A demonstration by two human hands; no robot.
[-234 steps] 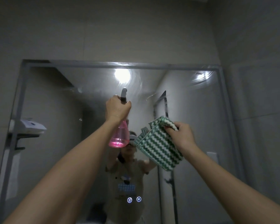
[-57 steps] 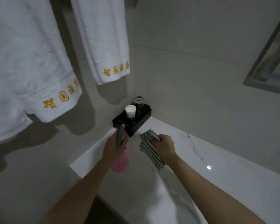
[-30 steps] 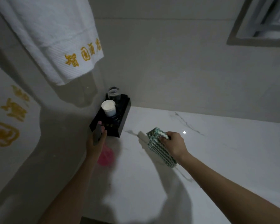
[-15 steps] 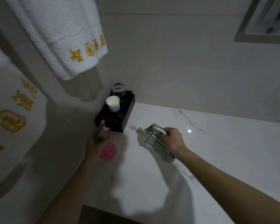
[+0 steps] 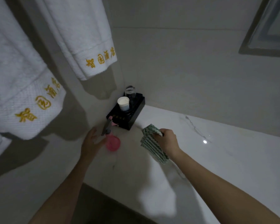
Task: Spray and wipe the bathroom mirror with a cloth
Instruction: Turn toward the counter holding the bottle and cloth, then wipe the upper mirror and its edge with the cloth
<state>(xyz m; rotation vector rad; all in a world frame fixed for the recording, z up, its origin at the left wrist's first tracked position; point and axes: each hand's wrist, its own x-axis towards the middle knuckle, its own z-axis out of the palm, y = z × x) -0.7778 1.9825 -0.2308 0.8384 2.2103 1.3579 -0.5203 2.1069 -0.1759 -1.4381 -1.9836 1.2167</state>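
A pink spray bottle (image 5: pixel 112 142) with a grey trigger stands on the white marble counter (image 5: pixel 225 162), just in front of the black tray. My left hand (image 5: pixel 91 143) is right beside it on the left, fingers spread, and its fingertips are at the bottle's neck without wrapping it. My right hand (image 5: pixel 167 141) holds a folded green-and-white striped cloth (image 5: pixel 152 147) just above the counter, to the right of the bottle. Only the lower left corner of the mirror frame (image 5: pixel 264 32) shows, at the top right.
A black tray (image 5: pixel 128 119) sits in the counter's corner with a white cup (image 5: pixel 123 103) and a glass (image 5: pixel 130 92) on it. Two white towels with gold lettering hang at the left, one towel (image 5: pixel 87 38) and the other towel (image 5: pixel 19 88). The counter's front edge runs below my arms.
The bottle was held up at the mirror, then brought down to the counter corner. My left hand has now loosened off it and it stands on the counter. The cloth stays in my right hand.
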